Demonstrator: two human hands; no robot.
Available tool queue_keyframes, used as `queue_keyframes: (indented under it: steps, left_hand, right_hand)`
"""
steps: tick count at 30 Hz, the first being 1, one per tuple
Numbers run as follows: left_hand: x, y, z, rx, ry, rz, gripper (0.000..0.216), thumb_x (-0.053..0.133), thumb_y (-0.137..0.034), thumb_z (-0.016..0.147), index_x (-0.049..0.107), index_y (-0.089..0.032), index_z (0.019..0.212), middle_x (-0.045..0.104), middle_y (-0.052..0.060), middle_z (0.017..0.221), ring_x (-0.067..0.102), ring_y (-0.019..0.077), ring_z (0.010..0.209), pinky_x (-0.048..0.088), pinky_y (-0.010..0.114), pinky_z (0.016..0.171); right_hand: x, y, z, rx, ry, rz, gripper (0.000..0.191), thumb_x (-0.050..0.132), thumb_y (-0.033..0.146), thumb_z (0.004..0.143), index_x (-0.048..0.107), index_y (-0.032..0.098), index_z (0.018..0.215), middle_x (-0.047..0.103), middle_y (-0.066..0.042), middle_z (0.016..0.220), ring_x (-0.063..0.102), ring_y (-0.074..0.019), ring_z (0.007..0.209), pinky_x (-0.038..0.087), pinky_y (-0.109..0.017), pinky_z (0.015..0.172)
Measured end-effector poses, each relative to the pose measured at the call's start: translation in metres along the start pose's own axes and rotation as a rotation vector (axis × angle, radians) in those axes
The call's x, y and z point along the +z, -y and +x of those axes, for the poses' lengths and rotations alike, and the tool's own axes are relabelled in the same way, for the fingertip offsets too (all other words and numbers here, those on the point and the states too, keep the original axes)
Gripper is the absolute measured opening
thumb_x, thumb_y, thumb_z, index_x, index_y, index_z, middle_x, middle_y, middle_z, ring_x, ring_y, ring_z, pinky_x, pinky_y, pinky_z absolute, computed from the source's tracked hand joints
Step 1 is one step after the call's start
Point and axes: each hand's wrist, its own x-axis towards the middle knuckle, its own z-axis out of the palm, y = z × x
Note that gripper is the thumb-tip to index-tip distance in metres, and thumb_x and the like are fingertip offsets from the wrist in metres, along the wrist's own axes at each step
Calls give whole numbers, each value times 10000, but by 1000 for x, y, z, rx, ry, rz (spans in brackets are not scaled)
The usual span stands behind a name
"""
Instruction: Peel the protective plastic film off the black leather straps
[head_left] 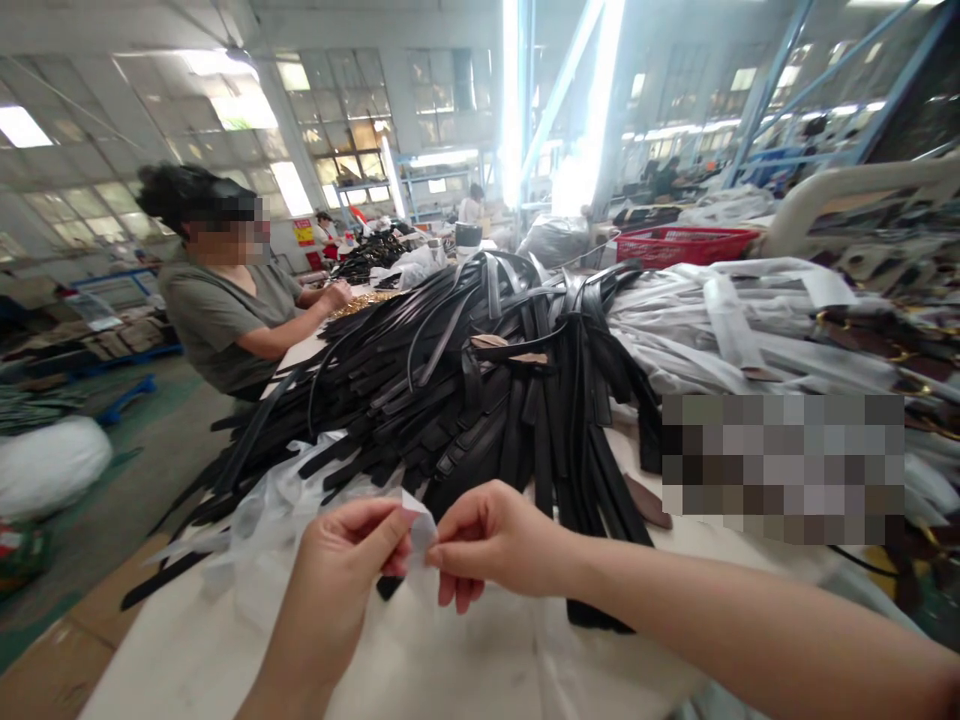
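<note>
Closest to the camera, the left hand (341, 565) and the right hand (491, 540) meet above the near edge of the desk (465, 660). Both are pinched narrow on the same thing: a small piece of thin clear plastic (418, 522), held between thumb and forefinger of each hand, with the fingertips almost touching. The plastic stands up between them, just in front of the belts.

Just behind the left hand lies a crumpled clear plastic bag (277, 505), spread over the desk and partly under the strap ends. Beyond it rises a large heap of black belts (465, 390), their ends fanning down toward the hands and some hanging over the left edge of the desk. To the right of that heap, touching it, is a pile of white belts (735, 320).

Farther back on the left, a person in a grey-green shirt (217, 310) sits at the desk with a hand near a small mound of gold-coloured pieces (364, 300). Behind the white pile stands a red basket (686, 243). More workers and goods show in the far hall, too small to tell apart.
</note>
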Motion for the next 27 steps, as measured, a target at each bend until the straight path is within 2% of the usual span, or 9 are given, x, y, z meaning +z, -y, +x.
queue_keyframes:
  steps: [2, 7, 11, 15, 18, 21, 23, 25, 27]
  left_hand:
    - [1, 1, 1, 98, -5, 65, 269, 790, -402, 655, 698, -156, 596, 523, -27, 546, 470, 95, 531, 406, 172, 488]
    - [5, 2, -1, 165, 63, 40, 196, 766, -398, 704, 761, -206, 748, 553, 11, 898, 530, 143, 822, 446, 195, 729]
    - [8, 3, -3, 154, 80, -36, 278, 788, -437, 677, 713, -180, 600, 461, -19, 744, 463, 115, 692, 404, 189, 644]
    - [9, 5, -4, 185, 63, -50, 372, 803, -482, 647, 654, -160, 533, 441, -23, 705, 418, 117, 671, 367, 195, 624]
    - [11, 9, -3, 173, 71, -78, 355, 821, -449, 629, 648, -158, 524, 442, -24, 703, 406, 113, 658, 345, 196, 617]
    - [11, 14, -1, 152, 76, -112, 352, 840, -402, 603, 619, -146, 506, 442, -25, 704, 395, 107, 647, 330, 192, 604]
    - [12, 16, 0, 149, 91, -128, 389, 838, -403, 602, 577, -137, 491, 432, -27, 700, 381, 101, 633, 322, 190, 586]
    - [12, 15, -1, 144, 107, -144, 411, 830, -415, 611, 546, -139, 502, 435, -30, 697, 365, 93, 607, 306, 187, 551]
    - [13, 13, -3, 133, 101, -153, 411, 831, -421, 608, 538, -146, 525, 459, -29, 688, 374, 91, 596, 300, 186, 527]
  right_hand:
    - [2, -1, -1, 12, -12, -9, 452, 776, 516, 630, 668, 90, 735, 637, -15, 590, 580, -75, 476, 436, -165, 456]
    - [1, -3, -3, 15, 23, -9, 365, 770, 438, 662, 648, 98, 712, 612, 6, 538, 553, -60, 435, 436, -146, 432]
    - [-2, -8, 1, 19, 99, 15, 443, 789, 500, 620, 638, 100, 734, 607, 13, 551, 549, -56, 440, 449, -146, 440]
    - [-15, 2, 4, -14, 99, -61, 467, 773, 527, 635, 637, 109, 792, 612, 14, 583, 565, -71, 477, 479, -179, 486]
    - [-35, 23, -2, -35, -43, -366, 319, 721, 414, 750, 656, 117, 845, 630, -2, 620, 592, -102, 520, 470, -198, 498]
    - [-56, 47, -8, -141, -359, -1032, 114, 678, 242, 795, 687, 132, 824, 663, -34, 670, 634, -158, 618, 474, -242, 564]
    - [-68, 58, -5, -239, -507, -1422, 78, 653, 180, 799, 711, 138, 829, 690, -74, 752, 654, -204, 735, 490, -292, 672]
    - [-78, 61, 5, -308, -509, -1578, 148, 617, 147, 819, 721, 154, 924, 700, -98, 897, 647, -224, 886, 485, -317, 798]
    - [-87, 56, 19, -386, -461, -1602, 270, 613, 117, 817, 692, 177, 1069, 674, -103, 1045, 605, -220, 1019, 459, -319, 895]
